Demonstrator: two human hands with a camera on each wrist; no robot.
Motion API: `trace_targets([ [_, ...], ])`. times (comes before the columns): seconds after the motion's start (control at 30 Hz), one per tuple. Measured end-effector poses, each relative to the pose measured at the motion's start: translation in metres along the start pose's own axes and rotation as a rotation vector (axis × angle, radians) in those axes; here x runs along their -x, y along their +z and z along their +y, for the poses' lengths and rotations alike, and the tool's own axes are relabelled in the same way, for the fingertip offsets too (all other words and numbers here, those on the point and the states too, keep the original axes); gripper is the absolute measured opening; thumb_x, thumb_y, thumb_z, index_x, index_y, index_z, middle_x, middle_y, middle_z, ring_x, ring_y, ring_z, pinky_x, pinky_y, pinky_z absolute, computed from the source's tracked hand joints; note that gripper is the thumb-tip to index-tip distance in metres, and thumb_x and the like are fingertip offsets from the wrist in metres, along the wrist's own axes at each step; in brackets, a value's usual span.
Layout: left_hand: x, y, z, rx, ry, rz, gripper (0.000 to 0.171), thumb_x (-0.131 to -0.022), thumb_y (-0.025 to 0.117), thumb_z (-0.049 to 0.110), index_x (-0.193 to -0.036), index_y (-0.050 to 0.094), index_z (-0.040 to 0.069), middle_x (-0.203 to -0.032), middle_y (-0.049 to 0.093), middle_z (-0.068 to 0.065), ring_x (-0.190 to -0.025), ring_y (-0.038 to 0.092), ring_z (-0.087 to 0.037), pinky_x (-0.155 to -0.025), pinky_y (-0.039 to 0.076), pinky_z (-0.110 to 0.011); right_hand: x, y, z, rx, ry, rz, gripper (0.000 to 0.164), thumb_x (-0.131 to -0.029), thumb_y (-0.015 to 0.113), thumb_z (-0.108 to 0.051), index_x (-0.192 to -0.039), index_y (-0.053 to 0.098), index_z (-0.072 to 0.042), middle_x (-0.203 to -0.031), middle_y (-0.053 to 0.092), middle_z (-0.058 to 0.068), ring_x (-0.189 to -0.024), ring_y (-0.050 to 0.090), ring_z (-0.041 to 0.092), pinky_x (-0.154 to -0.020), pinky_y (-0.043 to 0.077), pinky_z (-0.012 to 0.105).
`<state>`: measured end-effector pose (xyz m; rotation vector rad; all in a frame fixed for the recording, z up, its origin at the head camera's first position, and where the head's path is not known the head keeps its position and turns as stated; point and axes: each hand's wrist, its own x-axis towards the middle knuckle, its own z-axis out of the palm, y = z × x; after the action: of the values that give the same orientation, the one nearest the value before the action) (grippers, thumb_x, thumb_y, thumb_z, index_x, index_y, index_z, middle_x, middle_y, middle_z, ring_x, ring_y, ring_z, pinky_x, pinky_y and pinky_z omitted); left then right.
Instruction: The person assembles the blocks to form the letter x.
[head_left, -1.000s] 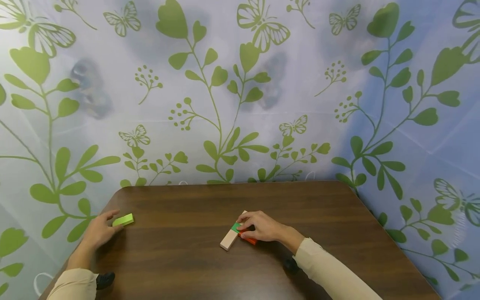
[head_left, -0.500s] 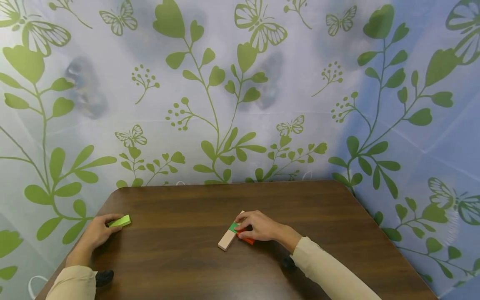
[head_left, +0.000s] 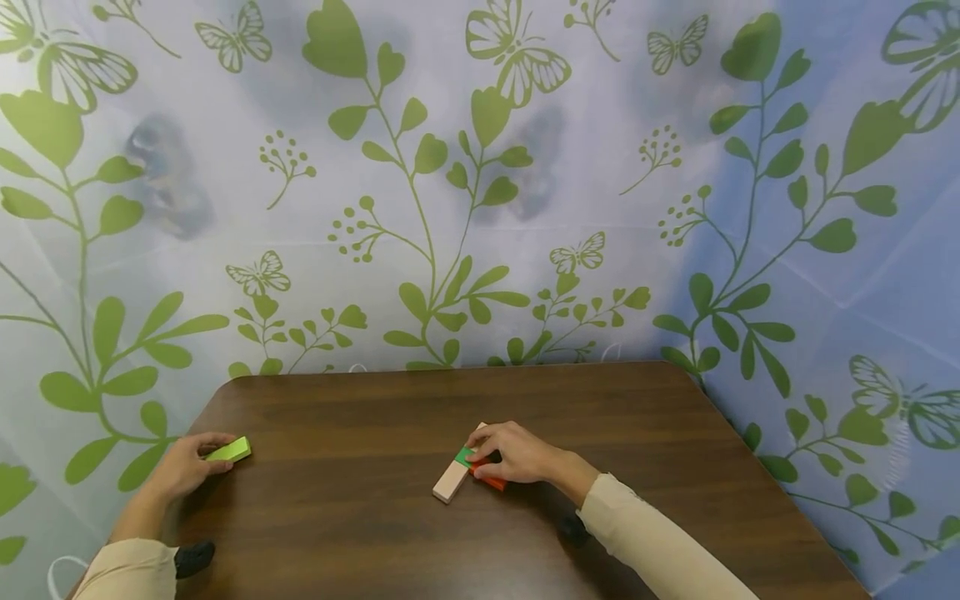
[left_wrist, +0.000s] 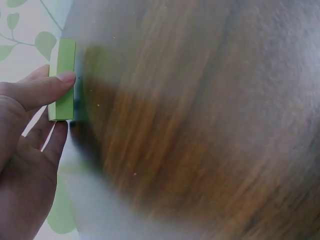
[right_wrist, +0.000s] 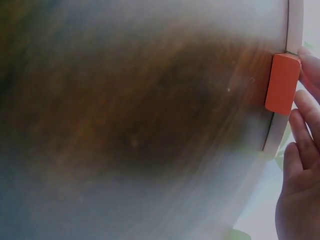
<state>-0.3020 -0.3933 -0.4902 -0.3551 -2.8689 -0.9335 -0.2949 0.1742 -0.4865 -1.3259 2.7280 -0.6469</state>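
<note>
My left hand (head_left: 182, 467) pinches a light green block (head_left: 231, 450) between thumb and fingers at the left of the table. In the left wrist view the thumb lies across the face of this green block (left_wrist: 66, 97); whether it touches the tabletop I cannot tell. Near the table's middle my right hand (head_left: 521, 454) holds a red block (head_left: 491, 477), thumb on its near side. The red block meets a row made of a pale wooden block (head_left: 450, 482), a green block (head_left: 462, 456) and another pale piece (head_left: 481, 427), partly hidden by the fingers. The right wrist view shows the red block's end (right_wrist: 283, 84).
A dark brown wooden table (head_left: 352, 517) with rounded corners lies under both hands. Behind and to the right hangs a pale curtain (head_left: 420, 192) printed with green leaves and butterflies. A dark wrist-worn device (head_left: 193, 558) sits below the left sleeve.
The left fingers have closed on the light green block and drawn it slightly left and nearer. My right hand stays at the red block. The head view has shifted a little.
</note>
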Motion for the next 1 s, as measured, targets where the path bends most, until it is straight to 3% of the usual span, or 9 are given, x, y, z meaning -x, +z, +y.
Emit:
trace_targets([
  [0.17, -0.001, -0.004, 0.005, 0.013, -0.021, -0.021, 0.039, -0.087, 0.081, 0.002, -0.121, 0.067, -0.011, -0.116, 0.067, -0.031, -0.106, 0.062, -0.049, -0.076, 0.051, -0.039, -0.001, 0.000, -0.001, 0.000, 0.013, 0.000, 0.030, -0.097, 0.076, -0.026, -0.124, 0.077, -0.012, -0.133, 0.065, 0.001, -0.126, 0.058, 0.020, -0.106, 0.046, 0.038],
  [0.43, -0.005, -0.004, 0.018, 0.019, 0.005, -0.051, 0.039, -0.089, 0.081, 0.007, -0.122, 0.068, -0.007, -0.119, 0.067, -0.030, -0.110, 0.060, -0.052, -0.082, 0.051, -0.054, 0.001, 0.001, -0.001, 0.012, 0.014, -0.007, 0.031, -0.097, 0.077, -0.026, -0.125, 0.077, -0.012, -0.133, 0.065, 0.002, -0.126, 0.058, 0.020, -0.106, 0.046, 0.039],
  [0.7, -0.012, 0.000, 0.033, 0.010, 0.080, -0.052, 0.035, -0.085, 0.084, 0.005, -0.116, 0.070, -0.005, -0.110, 0.071, -0.020, -0.099, 0.065, -0.036, -0.074, 0.051, -0.036, 0.001, 0.001, 0.000, 0.021, -0.018, 0.008, 0.030, -0.096, 0.077, -0.024, -0.124, 0.077, -0.011, -0.132, 0.066, 0.004, -0.124, 0.059, 0.022, -0.104, 0.048, 0.041],
  [1.0, -0.016, 0.004, 0.045, 0.022, 0.123, -0.076, 0.034, -0.082, 0.084, -0.001, -0.113, 0.071, -0.005, -0.108, 0.071, -0.017, -0.097, 0.064, -0.034, -0.075, 0.051, -0.038, 0.001, 0.000, 0.000, 0.012, 0.007, -0.008, 0.031, -0.097, 0.076, -0.026, -0.125, 0.077, -0.013, -0.133, 0.065, 0.002, -0.124, 0.058, 0.018, -0.104, 0.047, 0.038],
])
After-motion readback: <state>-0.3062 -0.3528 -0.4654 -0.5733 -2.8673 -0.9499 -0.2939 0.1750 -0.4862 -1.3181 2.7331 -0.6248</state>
